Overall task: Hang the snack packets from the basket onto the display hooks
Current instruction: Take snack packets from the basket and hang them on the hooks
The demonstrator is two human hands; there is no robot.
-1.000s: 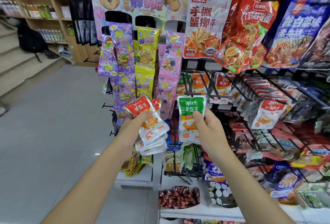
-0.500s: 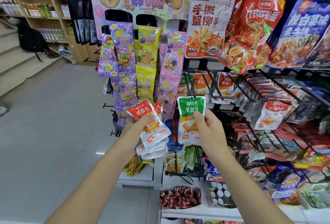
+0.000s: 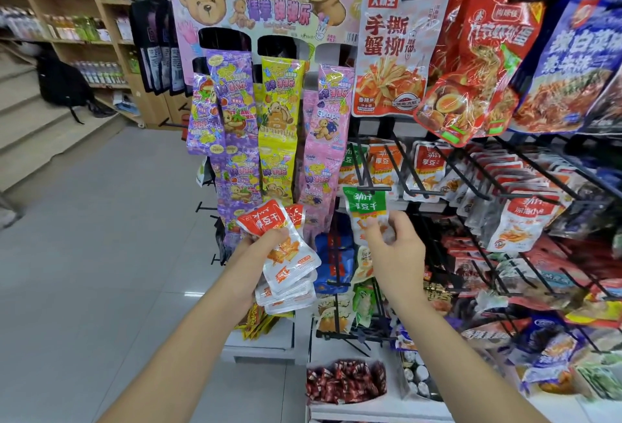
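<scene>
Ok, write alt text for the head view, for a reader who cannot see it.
The right hand pinches a green-topped packet close to a black display hook, while the left hand holds a stack of red-topped packets. Hanging snack bags crowd the background.

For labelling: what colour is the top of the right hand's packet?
Green, on the packet; head view.

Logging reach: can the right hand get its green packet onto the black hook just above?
Probably yes. The right hand pinches the green packet right below the tip of the black hook, with nothing between them; the left hand holds the red packets off to the side.
</scene>
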